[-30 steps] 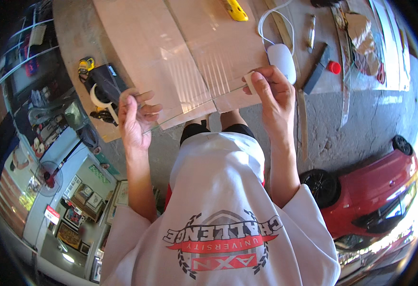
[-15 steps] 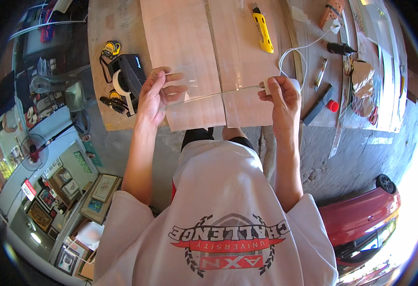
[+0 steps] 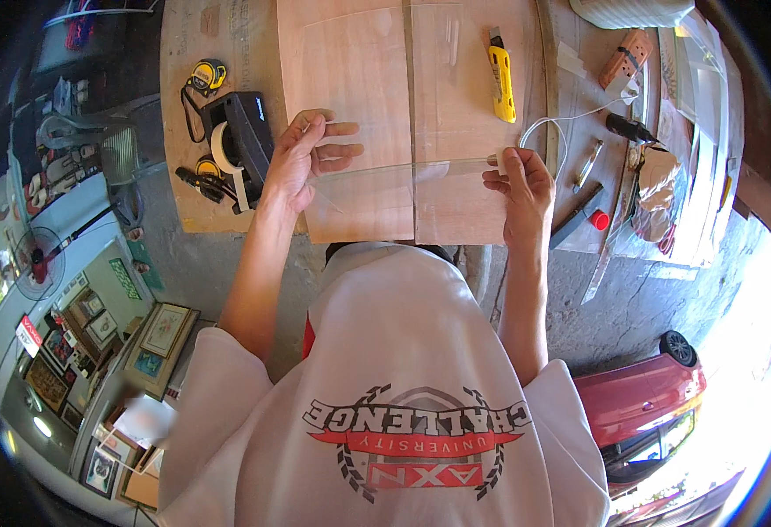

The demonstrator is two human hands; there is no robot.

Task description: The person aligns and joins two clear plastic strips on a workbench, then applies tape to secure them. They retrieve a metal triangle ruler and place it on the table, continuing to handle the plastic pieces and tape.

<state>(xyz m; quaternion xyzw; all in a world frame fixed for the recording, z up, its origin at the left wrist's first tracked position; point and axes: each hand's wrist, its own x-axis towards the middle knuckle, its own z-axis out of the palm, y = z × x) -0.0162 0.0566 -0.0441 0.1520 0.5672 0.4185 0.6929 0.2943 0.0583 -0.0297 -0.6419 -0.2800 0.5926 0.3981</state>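
Note:
A thin clear sheet (image 3: 368, 174), glass or plastic, is held level across the front of the bench, its edge a faint line between my hands. My left hand (image 3: 296, 162) grips its left end, thumb on the near side, fingers stretched out and seen through the sheet. At the other end, my right hand (image 3: 522, 180) pinches the sheet between thumb and bent fingers; a small whitish piece shows at the fingertips, too small to name. Below lie pale plywood boards (image 3: 350, 88). Beyond my right hand rests a yellow utility knife (image 3: 501, 83).
Left of the boards are a black tape dispenser (image 3: 249, 123) and a yellow tape measure (image 3: 206, 77). On the right lie a white cable (image 3: 543, 123), an orange power strip (image 3: 625, 60), a dark tool with a red cap (image 3: 598, 220) and a metal ruler (image 3: 598, 272).
The view has shifted slightly, and the bench things appear displaced with it. Both hands keep their hold on the clear sheet, which now looks flatter and its edge fainter.

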